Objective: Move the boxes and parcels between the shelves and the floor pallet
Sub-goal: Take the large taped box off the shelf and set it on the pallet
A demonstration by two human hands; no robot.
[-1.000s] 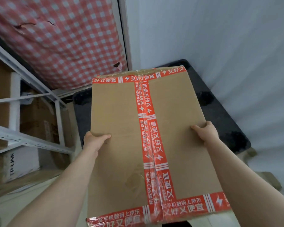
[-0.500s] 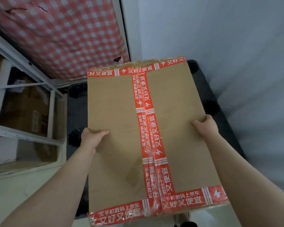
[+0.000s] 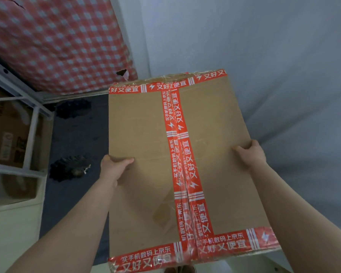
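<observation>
Head view: left hand (image 3: 114, 168), right hand (image 3: 252, 152) grip box (image 3: 142, 125), now shifted right.

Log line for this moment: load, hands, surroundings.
load: cardboard box, red-taped, over dark pallet, contact unclear | left hand: grips its left edge | right hand: grips its right edge | shelf rack: at left, holds cartons

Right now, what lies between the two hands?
In the head view, the left hand and right hand grip opposite sides of the cardboard box; between them lies its brown top, crossed by red tape.
</observation>
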